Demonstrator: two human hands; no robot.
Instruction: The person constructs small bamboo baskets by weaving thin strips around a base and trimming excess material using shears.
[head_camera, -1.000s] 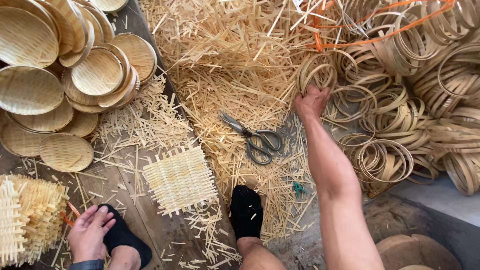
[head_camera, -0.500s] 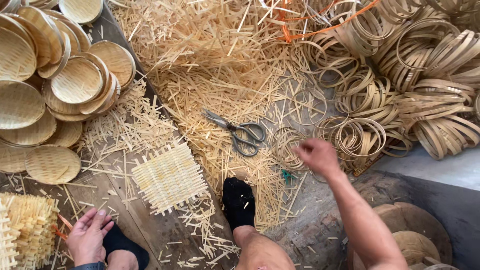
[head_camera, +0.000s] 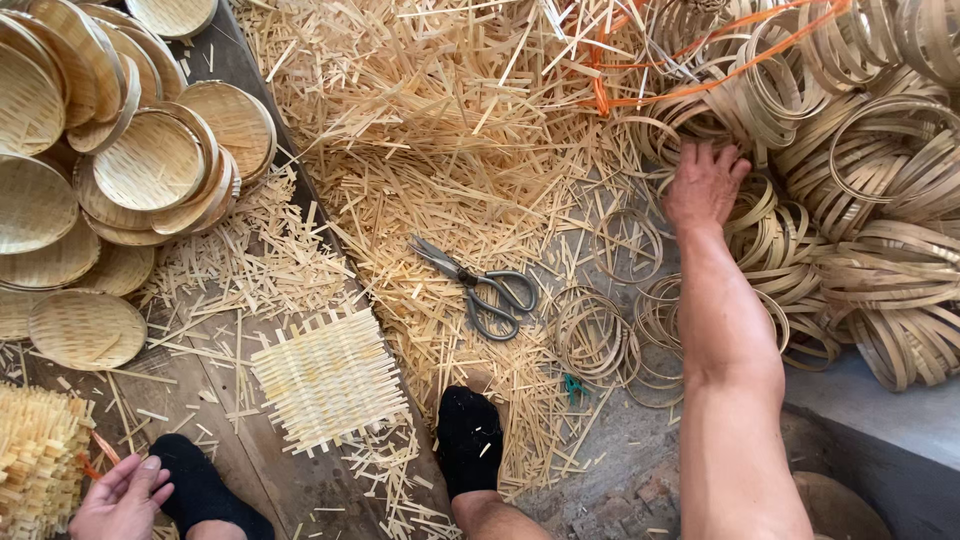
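While the right hand (head_camera: 705, 185) reaches far out over the floor, its fingers spread open and press down onto the heap of bamboo hoops (head_camera: 850, 190), closed on none of them. The hoops lie piled at the right, some bound with orange cord (head_camera: 700, 85); a few thinner loose rings (head_camera: 600, 335) lie flat on the ground just left of the forearm. The left hand (head_camera: 122, 495) rests low at the lower left, fingers loosely extended, touching the edge of a stack of woven mats (head_camera: 40, 460); it grips nothing that can be seen. Scissors (head_camera: 480, 285) lie on the litter of bamboo strips (head_camera: 420, 120), well apart from both hands. A single square woven mat (head_camera: 328, 378) lies on the wooden board (head_camera: 290, 480) between two feet in black socks (head_camera: 468, 440). Round woven trays (head_camera: 130, 150) are stacked overlapping at the upper left.
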